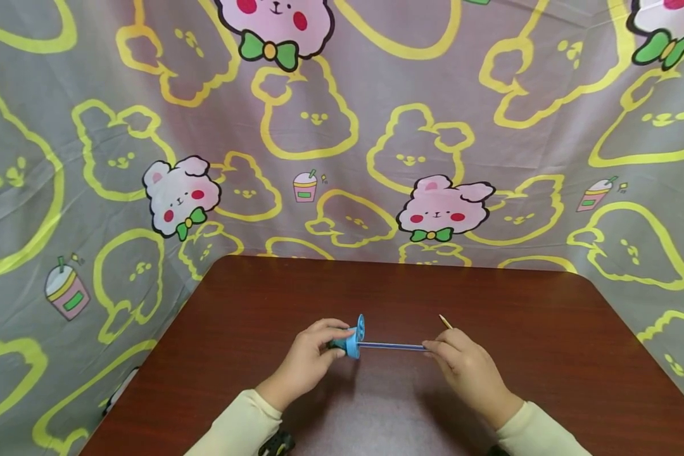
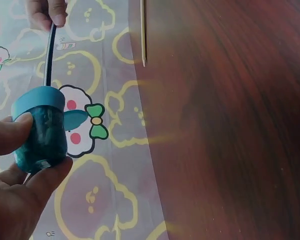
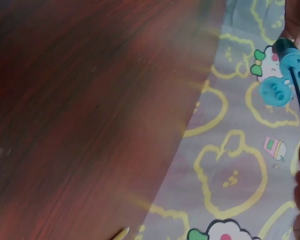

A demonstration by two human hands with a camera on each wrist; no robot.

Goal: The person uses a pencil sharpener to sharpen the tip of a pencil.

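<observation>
My left hand (image 1: 308, 358) grips a blue pencil sharpener (image 1: 353, 344) with a translucent teal body, its thumb and fingers round the sides in the left wrist view. The round lid (image 3: 276, 92) is flipped back on its hinge, baring a top with two holes. One end of a dark blue pencil (image 1: 392, 346) sits in one of these holes. At the pencil's other end, my right hand (image 1: 472, 368) pinches it between thumb and fingers. Both hands are raised over the table, with the pencil level between them in the head view.
A second pencil (image 1: 445, 322), yellowish with a pointed tip, lies on the dark red-brown table (image 1: 296, 285) just beyond the right hand. Patterned cloth (image 1: 353, 177) hangs behind and beside the table. A black strap (image 1: 276, 442) shows by the left sleeve.
</observation>
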